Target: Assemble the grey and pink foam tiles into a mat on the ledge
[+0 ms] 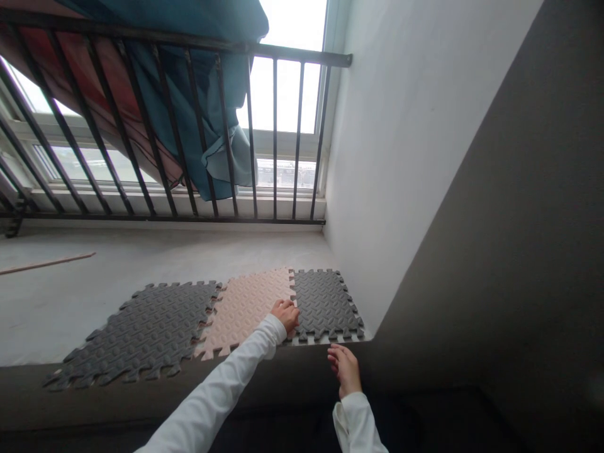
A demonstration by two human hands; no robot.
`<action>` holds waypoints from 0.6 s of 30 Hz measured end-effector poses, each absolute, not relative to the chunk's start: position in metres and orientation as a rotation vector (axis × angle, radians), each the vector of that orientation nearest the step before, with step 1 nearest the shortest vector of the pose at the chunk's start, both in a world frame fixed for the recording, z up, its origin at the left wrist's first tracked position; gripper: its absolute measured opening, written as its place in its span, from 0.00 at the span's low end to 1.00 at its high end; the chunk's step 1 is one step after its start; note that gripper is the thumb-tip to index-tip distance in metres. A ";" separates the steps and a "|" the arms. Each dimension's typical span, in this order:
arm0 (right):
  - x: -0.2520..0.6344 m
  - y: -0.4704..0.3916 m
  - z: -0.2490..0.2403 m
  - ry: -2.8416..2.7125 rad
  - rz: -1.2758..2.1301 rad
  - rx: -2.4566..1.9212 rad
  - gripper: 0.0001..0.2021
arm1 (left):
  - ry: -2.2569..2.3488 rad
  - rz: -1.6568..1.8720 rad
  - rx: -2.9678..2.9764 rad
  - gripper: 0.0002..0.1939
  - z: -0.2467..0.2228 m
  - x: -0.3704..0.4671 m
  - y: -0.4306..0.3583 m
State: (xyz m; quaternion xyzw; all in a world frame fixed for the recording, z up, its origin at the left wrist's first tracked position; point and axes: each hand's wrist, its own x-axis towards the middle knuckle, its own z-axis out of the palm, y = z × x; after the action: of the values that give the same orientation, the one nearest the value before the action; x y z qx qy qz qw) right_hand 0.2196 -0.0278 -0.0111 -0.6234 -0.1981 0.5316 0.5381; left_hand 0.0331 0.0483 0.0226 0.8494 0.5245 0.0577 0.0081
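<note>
Three puzzle-edged foam mat tiles lie in a row on the window ledge. The left one is a dark grey tile, the middle one a pink tile, and the right one a smaller-looking grey tile. My left hand rests at the seam between the pink and right grey tiles, its fingers curled down and closed on the pink tile's edge; the fingertips are partly hidden. Below the right grey tile's front edge, my right hand hovers with loosely bent fingers slightly apart and nothing visible in it.
A black metal railing runs along the back of the white ledge, before a window. Teal and pink fabric hangs over it. A white wall closes the right side. A thin stick lies at far left.
</note>
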 end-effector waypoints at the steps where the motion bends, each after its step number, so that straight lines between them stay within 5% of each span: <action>1: 0.220 -0.028 -0.011 -0.474 1.266 -1.484 0.12 | 1.619 0.181 2.693 0.09 0.017 0.031 0.050; 9: 0.221 -0.029 -0.014 -0.481 1.284 -1.494 0.11 | 1.648 0.150 2.793 0.09 -0.033 -0.018 0.062; 18: 0.214 -0.026 -0.012 -0.481 1.311 -1.476 0.10 | 1.755 0.129 2.683 0.11 -0.035 -0.027 0.051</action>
State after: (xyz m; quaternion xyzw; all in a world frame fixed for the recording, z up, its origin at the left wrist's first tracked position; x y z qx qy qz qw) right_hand 0.2142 -0.0256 -0.0116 -0.6173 -0.2011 0.5486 0.5269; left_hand -0.0273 0.0509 -0.0347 0.8358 0.5466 0.0401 -0.0332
